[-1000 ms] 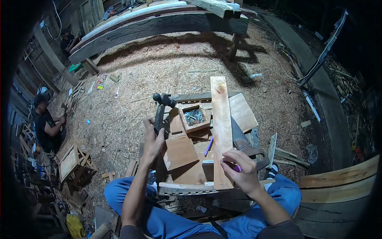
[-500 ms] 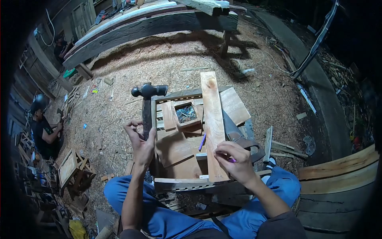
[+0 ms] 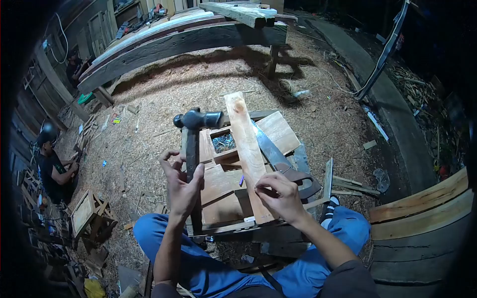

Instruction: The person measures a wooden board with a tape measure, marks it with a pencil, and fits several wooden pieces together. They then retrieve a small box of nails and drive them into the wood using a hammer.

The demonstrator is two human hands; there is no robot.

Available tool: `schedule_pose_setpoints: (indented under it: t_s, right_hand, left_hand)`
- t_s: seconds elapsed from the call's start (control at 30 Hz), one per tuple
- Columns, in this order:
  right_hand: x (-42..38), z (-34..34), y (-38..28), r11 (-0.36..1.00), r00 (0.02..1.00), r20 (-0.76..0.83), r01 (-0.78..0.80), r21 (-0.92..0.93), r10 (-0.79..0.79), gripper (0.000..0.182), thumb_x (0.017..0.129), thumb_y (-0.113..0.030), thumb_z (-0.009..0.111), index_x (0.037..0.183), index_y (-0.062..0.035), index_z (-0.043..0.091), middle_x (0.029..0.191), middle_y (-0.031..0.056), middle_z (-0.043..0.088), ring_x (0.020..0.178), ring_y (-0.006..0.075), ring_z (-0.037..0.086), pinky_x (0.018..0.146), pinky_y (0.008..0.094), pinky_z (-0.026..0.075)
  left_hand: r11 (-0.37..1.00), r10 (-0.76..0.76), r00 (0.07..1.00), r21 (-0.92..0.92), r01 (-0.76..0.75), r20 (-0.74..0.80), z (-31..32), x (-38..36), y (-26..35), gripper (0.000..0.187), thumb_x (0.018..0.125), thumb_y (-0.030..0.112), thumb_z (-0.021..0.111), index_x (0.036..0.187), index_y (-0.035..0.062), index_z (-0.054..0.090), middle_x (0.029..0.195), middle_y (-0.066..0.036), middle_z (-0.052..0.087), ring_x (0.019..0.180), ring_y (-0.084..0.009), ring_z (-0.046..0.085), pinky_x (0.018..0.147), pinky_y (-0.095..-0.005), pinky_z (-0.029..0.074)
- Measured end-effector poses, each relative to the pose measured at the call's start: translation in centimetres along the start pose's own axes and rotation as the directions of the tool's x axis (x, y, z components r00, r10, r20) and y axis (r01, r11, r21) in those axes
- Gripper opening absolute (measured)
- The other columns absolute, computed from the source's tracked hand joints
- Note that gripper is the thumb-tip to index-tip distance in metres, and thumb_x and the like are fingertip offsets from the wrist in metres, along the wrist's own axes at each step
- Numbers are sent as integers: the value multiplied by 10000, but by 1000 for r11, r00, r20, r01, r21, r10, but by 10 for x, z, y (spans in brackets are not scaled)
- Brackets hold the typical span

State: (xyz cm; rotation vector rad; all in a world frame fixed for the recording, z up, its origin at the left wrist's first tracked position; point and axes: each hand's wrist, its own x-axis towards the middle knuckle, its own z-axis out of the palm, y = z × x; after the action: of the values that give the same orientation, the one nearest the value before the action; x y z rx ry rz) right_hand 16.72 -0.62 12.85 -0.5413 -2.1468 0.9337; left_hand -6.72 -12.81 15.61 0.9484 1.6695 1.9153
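Note:
My left hand [image 3: 183, 181] is wrapped around the handle of a ball-peen hammer [image 3: 195, 149], held upright with its dark head at the top. My right hand [image 3: 280, 194] is pinched over the lower part of a long wooden plank [image 3: 243, 136]; whatever its fingertips hold is too small to make out. The plank lies across a low wooden worktable [image 3: 218, 229]. Left of the plank is a small wooden box of nails [image 3: 223, 142]. A handsaw [image 3: 271, 151] lies to its right, partly under it. A purple pen-like thing [image 3: 242, 180] and flat wooden pieces [image 3: 221, 208] are on the worktable.
A long timber bench [image 3: 184, 42] stands at the back. Wood shavings cover the ground. Thick boards [image 3: 422, 208] lie at the right. A person [image 3: 55, 166] sits at the far left, near a small wooden frame [image 3: 85, 211]; another person is farther back.
The hammer has moved right in view, closer to the plank. The plank and worktable appear shifted left as the view turned, and more of the saw blade shows. My right hand stays pinched.

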Motion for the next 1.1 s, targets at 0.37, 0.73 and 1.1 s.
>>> schedule_pose_setpoints:
  t_s: [0.37, 0.73, 1.1]
  right_hand:
    - [4, 9, 13, 996, 992, -93, -85, -12, 83, 210, 761, 43, 809, 957, -22, 774, 973, 98, 746, 918, 227, 744, 772, 332, 591]
    - [-44, -6, 30, 894, 864, -234, -413, 175, 446, 103, 888, 6, 798, 975, 23, 744, 947, 41, 708, 870, 87, 702, 786, 239, 563]
    - [-79, -13, 30, 889, 876, -215, -453, -61, 432, 104, 866, -6, 786, 959, 7, 741, 944, 114, 709, 806, 193, 735, 735, 307, 581]
  left_hand:
    - [994, -71, 997, 82, 69, 26, -21, -15, 3, 628, 971, -21, 698, 1391, 132, 258, 1037, -161, 622, 561, -118, 634, 426, -235, 477]
    - [987, -161, 962, 59, 151, 219, 0, -39, -10, 641, 957, -21, 706, 1410, 139, 282, 1071, -114, 576, 627, -97, 635, 438, -230, 481]
    - [986, -164, 889, 57, 155, 428, 38, -58, -30, 683, 927, -38, 733, 1411, 156, 293, 1085, -111, 574, 697, -106, 635, 519, -224, 481]
